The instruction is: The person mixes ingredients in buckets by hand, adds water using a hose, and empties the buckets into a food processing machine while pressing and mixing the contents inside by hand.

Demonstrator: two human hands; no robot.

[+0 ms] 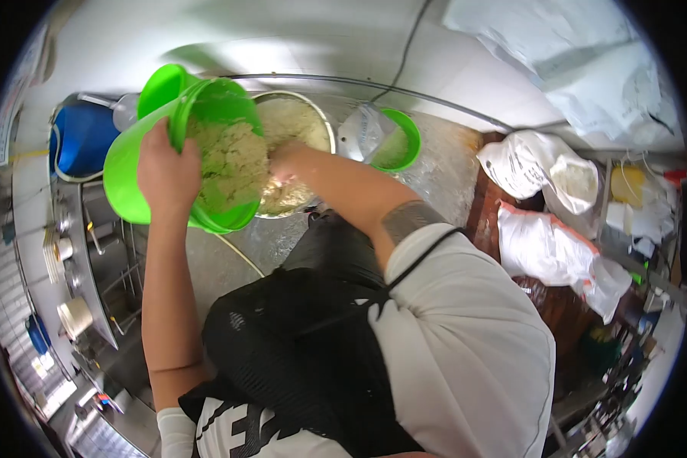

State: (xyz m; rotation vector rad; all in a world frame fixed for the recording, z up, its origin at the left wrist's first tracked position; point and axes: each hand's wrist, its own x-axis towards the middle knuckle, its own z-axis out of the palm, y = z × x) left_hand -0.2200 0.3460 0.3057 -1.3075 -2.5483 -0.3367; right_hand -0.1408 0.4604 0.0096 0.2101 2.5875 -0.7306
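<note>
My left hand is closed on the rim of a large bright green bucket. The bucket is tipped over to the right, its mouth facing a round metal-rimmed pot. Inside the bucket lies a pale, crumbly, dough-like mass. More pale wet material fills the pot. My right hand reaches in at the bucket's mouth, over the pot; its fingers are blurred and partly hidden, so their grip does not show.
Right of the pot stands a smaller green tub with a whitish bag against it. White sacks lie farther right. A blue container and a metal sink unit are on the left. A hose crosses the wet floor.
</note>
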